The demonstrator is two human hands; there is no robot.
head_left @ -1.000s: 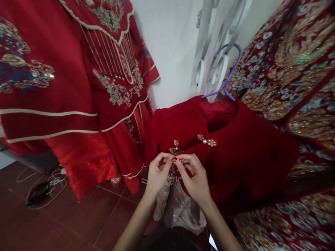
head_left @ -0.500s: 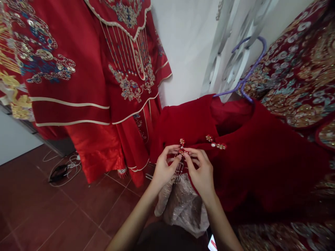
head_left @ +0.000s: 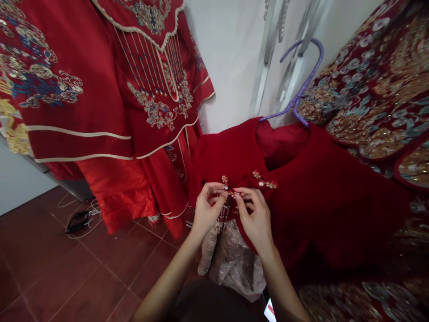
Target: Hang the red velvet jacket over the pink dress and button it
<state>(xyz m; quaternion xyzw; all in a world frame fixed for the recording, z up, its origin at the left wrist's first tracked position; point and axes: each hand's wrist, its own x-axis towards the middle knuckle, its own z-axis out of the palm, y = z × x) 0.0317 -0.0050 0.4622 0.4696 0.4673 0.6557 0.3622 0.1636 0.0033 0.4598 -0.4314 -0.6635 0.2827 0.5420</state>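
Note:
A dark red velvet dress [head_left: 321, 210] hangs from a purple hanger [head_left: 298, 100]. At its front opening, my left hand [head_left: 209, 205] and my right hand [head_left: 253, 212] meet, fingertips almost touching. Each pinches a part of a small beaded frog button [head_left: 231, 194] between thumb and fingers. Whether its two halves are joined cannot be seen. Just above my left fingers sits a beaded flower with a pearl [head_left: 225, 181]. Another beaded frog button [head_left: 265, 180], with a pearl, lies higher on the chest. Strings of beads [head_left: 221, 217] dangle below my hands.
Red embroidered outfits with cream trim [head_left: 157, 103] hang at the left. A heavily sequined garment [head_left: 378, 103] fills the right side. Crumpled translucent plastic [head_left: 237, 264] is below my hands. Cables [head_left: 89, 217] lie on the tiled floor [head_left: 90, 277].
My view has shifted slightly, so the dress and hanger appear further left. Both hands keep their pinch on the frog button, with only slight finger movement.

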